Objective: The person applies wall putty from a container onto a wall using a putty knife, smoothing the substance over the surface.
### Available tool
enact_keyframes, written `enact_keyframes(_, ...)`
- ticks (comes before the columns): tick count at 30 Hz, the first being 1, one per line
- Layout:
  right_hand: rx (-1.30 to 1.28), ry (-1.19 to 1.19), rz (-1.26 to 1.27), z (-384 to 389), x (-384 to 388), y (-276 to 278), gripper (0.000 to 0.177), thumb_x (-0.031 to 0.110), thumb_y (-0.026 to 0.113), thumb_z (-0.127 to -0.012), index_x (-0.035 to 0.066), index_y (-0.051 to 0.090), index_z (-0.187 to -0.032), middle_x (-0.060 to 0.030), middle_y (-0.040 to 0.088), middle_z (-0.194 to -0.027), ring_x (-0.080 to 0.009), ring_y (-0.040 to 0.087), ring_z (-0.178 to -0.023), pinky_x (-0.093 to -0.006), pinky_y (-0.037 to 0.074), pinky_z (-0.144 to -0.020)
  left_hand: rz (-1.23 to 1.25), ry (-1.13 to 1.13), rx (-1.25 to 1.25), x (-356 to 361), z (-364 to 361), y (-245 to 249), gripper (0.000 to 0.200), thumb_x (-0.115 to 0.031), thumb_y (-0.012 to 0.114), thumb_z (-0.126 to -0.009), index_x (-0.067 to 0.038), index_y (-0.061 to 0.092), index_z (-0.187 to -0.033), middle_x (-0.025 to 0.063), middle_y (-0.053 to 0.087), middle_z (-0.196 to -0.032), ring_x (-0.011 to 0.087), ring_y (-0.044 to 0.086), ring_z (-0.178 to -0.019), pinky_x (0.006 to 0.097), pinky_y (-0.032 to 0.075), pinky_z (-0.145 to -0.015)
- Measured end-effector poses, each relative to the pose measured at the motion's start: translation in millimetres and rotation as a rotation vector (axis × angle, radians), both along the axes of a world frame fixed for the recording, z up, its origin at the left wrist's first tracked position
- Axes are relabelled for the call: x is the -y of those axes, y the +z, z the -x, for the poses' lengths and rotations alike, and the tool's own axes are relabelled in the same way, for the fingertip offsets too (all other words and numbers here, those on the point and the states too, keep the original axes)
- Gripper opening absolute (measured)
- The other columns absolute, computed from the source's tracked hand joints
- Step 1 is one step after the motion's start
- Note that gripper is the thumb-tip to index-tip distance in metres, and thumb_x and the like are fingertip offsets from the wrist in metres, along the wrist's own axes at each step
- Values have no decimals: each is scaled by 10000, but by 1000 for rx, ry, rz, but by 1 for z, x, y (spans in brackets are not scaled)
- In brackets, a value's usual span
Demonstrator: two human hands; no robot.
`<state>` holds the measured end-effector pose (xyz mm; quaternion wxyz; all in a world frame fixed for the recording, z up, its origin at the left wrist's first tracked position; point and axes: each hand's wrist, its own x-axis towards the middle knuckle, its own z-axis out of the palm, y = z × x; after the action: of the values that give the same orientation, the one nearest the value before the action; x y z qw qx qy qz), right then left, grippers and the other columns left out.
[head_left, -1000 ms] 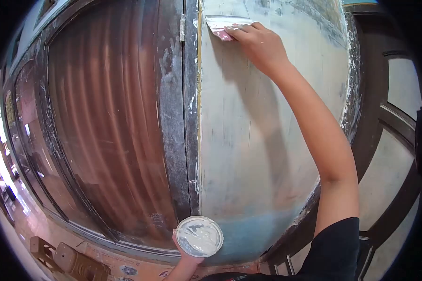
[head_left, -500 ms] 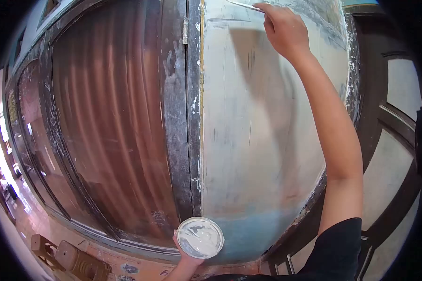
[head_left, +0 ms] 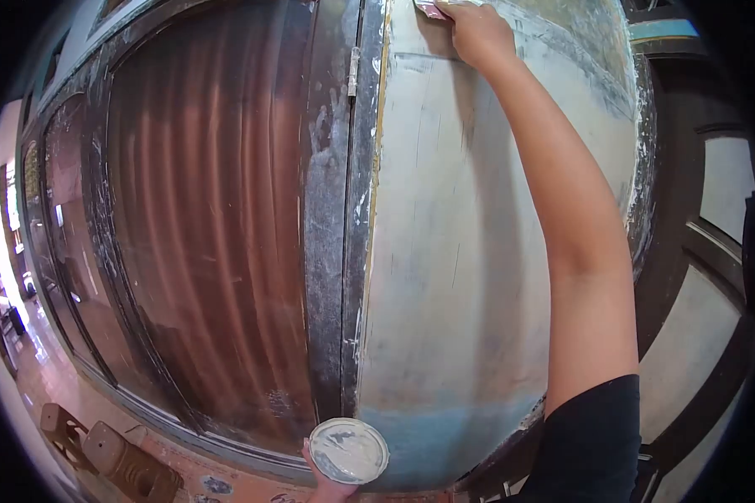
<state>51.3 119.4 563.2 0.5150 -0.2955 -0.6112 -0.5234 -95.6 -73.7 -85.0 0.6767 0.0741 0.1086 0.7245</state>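
- The right hand (head_left: 478, 33) is higher than it was a second ago. It was a little way down the pale panel (head_left: 478, 251), and now it is right up at the panel's top edge, close to the top left corner.
- Its fingers are curled tight around the scraper (head_left: 432, 10). Only a small bit of the blade shows now, because the rest runs off the top of the picture. A second ago the whole flat blade was easy to see.
- A thin straight mark runs across the panel just under the hand, where the blade was pressing before.
- The left hand (head_left: 331, 490) has hardly moved. It holds the round tub (head_left: 348, 450) of white paste from below, by the panel's bottom left corner. The tub hides most of the fingers, so I cannot tell just how they grip.
- So the scraping has gone up to the very top of the panel, and the paste waits low down, well apart from the blade.
- The dark frame strip (head_left: 331, 210) with its small hinge (head_left: 354, 71) stands along the panel's left edge, and the reddish glass (head_left: 201, 210) is beyond it.
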Motion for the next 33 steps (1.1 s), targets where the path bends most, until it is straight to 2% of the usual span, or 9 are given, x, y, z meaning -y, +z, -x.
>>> enact_keyframes(6,118,-169,-84,-10,1,-53,245,174,521,-889,162,713,-1041,-99,704,-966,-321,660,-897,-428,516,-810,25,-101,35,-4,-2,-6,863,-775,386,-801,-128,512,-1357,163,512,-1387,410,470,-1266,600,356,-1065)
enact_keyframes(8,121,-186,-85,-12,-17,-74,409,89,531,-877,244,639,-1240,-14,668,-1150,-266,621,-962,-403,492,-833,27,-142,13,-6,-5,-3,854,-768,394,-803,-129,513,-1357,159,517,-1383,406,478,-1261,603,359,-1061)
enact_keyframes(9,145,-190,-129,-12,-24,-84,414,117,508,-887,254,634,-1256,-7,645,-1220,-277,614,-990,-414,488,-847,21,-186,36,-7,-6,-5,839,-755,401,-810,-129,514,-1357,156,525,-1376,403,489,-1251,597,368,-1057)
enact_keyframes(14,162,-172,-61,-8,-16,-135,419,109,558,-856,252,642,-1242,-2,652,-1198,-259,610,-984,-411,479,-826,20,-195,43,2,-21,0,817,-732,405,-829,-115,514,-1354,158,529,-1372,401,494,-1248,585,378,-1053)
enact_keyframes(20,193,-114,51,-2,0,-185,290,127,606,-821,205,696,-1085,-8,662,-1109,-244,613,-962,-430,480,-806,1,-195,131,30,-45,-3,827,-744,419,-815,-123,513,-1354,154,517,-1384,402,481,-1262,588,362,-1066)
enact_keyframes(24,169,43,44,-1,4,-227,169,130,619,-804,154,703,-949,-11,658,-1045,-237,603,-968,-449,469,-815,67,-172,57,57,-63,4,868,-771,403,-797,-130,497,-1375,149,497,-1409,397,464,-1286,589,347,-1079)
enact_keyframes(26,190,-12,167,-2,5,-252,220,132,614,-801,171,699,-1000,-1,659,-1111,-225,592,-967,-455,458,-823,66,-124,0,66,-71,1,886,-782,392,-790,-130,493,-1381,151,498,-1410,399,466,-1287,589,346,-1082)
enact_keyframes(28,191,-2,161,-5,6,-279,394,108,615,-801,225,674,-1172,21,648,-1139,-214,573,-981,-428,439,-815,33,-166,62,77,-73,-11,887,-782,379,-792,-128,495,-1381,155,503,-1408,403,472,-1282,589,345,-1084)
enact_keyframes(33,163,85,287,-14,14,-354,425,115,669,-760,225,674,-1170,24,645,-1117,-214,556,-992,-435,416,-825,32,-157,134,107,-70,-31,863,-769,361,-821,-131,488,-1389,158,489,-1422,408,467,-1287,594,340,-1087)
